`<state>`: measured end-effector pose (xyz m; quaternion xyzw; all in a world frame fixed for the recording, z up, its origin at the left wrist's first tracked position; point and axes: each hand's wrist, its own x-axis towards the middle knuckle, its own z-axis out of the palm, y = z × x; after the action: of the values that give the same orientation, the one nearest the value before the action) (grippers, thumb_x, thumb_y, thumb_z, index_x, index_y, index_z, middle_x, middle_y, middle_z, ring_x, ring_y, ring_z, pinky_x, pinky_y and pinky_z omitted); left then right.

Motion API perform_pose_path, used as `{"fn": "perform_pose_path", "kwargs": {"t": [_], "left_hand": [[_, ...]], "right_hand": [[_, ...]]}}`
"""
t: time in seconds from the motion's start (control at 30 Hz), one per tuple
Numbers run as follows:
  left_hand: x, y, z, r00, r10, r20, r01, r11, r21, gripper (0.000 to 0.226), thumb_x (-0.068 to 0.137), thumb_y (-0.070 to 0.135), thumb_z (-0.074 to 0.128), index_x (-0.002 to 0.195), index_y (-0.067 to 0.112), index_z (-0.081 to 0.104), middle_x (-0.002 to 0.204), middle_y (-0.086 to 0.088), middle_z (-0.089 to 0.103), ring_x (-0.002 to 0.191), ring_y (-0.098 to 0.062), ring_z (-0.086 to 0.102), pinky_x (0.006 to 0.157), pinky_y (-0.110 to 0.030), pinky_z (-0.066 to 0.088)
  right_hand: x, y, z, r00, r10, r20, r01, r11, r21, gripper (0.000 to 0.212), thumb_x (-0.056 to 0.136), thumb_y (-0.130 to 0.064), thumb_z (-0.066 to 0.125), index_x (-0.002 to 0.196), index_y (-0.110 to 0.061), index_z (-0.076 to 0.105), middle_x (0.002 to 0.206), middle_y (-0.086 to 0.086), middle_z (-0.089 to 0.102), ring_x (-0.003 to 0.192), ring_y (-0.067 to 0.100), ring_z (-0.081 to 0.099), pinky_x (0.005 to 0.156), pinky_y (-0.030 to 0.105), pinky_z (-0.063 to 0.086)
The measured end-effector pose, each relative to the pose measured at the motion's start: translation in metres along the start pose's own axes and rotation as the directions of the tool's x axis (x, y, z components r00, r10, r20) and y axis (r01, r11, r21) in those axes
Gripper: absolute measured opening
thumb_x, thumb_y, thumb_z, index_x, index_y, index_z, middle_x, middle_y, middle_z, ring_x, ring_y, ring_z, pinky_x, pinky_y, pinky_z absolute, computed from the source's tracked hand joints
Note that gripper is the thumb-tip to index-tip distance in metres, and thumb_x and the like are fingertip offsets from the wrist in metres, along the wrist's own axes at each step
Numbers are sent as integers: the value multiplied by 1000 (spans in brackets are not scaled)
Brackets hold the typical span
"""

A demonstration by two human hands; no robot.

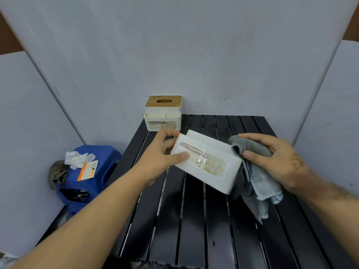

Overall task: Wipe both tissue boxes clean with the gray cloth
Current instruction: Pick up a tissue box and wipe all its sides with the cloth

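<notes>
Tissue boxes are sitting apart: one white tissue box (206, 163), labelled "TISSUE HOLDER" and smeared with orange-brown stains on its front face, is being held tilted above the black slatted counter (194, 220), while the second tissue box (163, 113), with a wooden lid and an oval slot, is standing upright at the counter's far left corner, against the wall. We are looking down at a counter made of dark glossy slats running away from us, enclosed by pale grey wall panels (174, 45) behind and on both sides. Down to the left of the counter, a blue plastic stool (91, 177) is carrying crumpled white tissue (77, 157) and an orange-and-white packet (88, 169), with a drab rag (57, 172) hanging off its left edge.

Our left hand (161, 152) is reaching in from the lower left and gripping the near box by its left end, thumb pressing on the stained front and fingers curling round the back. Our right hand (275, 158) is clutching the gray cloth (256, 181) just beside the box's right end, fingers wrapping over the bunched top while the rest is hanging down loose towards the counter.
</notes>
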<state>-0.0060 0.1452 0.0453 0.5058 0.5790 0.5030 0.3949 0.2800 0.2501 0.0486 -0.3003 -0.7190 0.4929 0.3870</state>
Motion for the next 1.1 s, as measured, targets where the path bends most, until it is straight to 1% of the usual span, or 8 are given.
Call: {"fn": "perform_pose_path", "kwargs": {"t": [0.13, 0.27, 0.53, 0.7, 0.83, 0.9, 1.0, 1.1], "left_hand": [[5, -13, -9, 992, 60, 113, -59, 998, -16, 87, 68, 23, 87, 142, 23, 42, 137, 1, 66, 127, -24, 62, 103, -45, 55], [9, -18, -12, 984, 130, 118, -137, 989, 55, 97, 64, 26, 90, 149, 23, 44, 141, 4, 60, 132, -18, 56, 111, -42, 49], [9, -5, -25, 976, 186, 117, -186, 982, -10, 92, 63, 24, 90, 145, 17, 49, 143, -10, 58, 136, -28, 53, 110, -43, 49], [9, -2, -39, 971, 108, 215, -93, 993, -78, 89, 67, 43, 94, 136, 9, 49, 137, -13, 60, 127, -26, 59, 100, -38, 53], [12, -5, -45, 951, 58, 304, -40, 997, -67, 85, 70, 45, 91, 136, 11, 50, 134, -7, 62, 127, -25, 59, 101, -38, 53], [11, -8, -47, 946, 47, 320, -29, 998, -60, 86, 70, 47, 91, 138, 13, 50, 136, -7, 60, 129, -24, 58, 104, -39, 51], [8, -8, -50, 953, 52, 297, -64, 997, 32, 79, 74, 47, 86, 140, 22, 51, 143, -5, 56, 136, -24, 53, 115, -50, 43], [-4, 4, -51, 977, 78, 196, -121, 968, 219, 73, 77, 49, 73, 143, 34, 48, 152, 11, 48, 144, -14, 43, 123, -57, 30]], "right_hand": [[-1, 0, 3, 1000, 21, -19, -21, 1000, 17, 40, 77, -11, 76, 114, -25, 73, 111, -7, 74, 105, 11, 69, 93, 26, 54], [-4, -2, 6, 998, 39, -58, -37, 999, 33, 39, 79, -6, 76, 114, -23, 73, 112, -6, 74, 106, 11, 69, 92, 26, 55], [-30, -17, 36, 988, 117, -97, -105, 987, 121, 37, 79, 2, 75, 109, -21, 75, 104, -4, 76, 98, 12, 72, 82, 20, 57], [-55, -23, 65, 978, 197, -76, -177, 962, 210, 37, 77, 0, 77, 107, -20, 75, 103, -3, 77, 97, 14, 73, 86, 28, 59], [-64, -25, 76, 972, 219, -84, -205, 967, 152, 38, 75, -6, 81, 106, -28, 76, 104, -7, 76, 98, 11, 72, 89, 33, 56], [-65, -27, 78, 968, 224, -110, -211, 970, 120, 42, 75, -8, 82, 109, -31, 73, 103, -11, 76, 97, 8, 72, 86, 29, 56], [-66, -33, 80, 967, 218, -135, -215, 976, 39, 43, 75, -11, 83, 107, -32, 63, 93, -14, 76, 87, 4, 72, 76, 23, 57], [-62, -39, 76, 979, 145, -141, -159, 983, -92, 39, 74, -13, 85, 100, -31, 62, 92, -16, 75, 87, 0, 71, 77, 20, 55]]}}
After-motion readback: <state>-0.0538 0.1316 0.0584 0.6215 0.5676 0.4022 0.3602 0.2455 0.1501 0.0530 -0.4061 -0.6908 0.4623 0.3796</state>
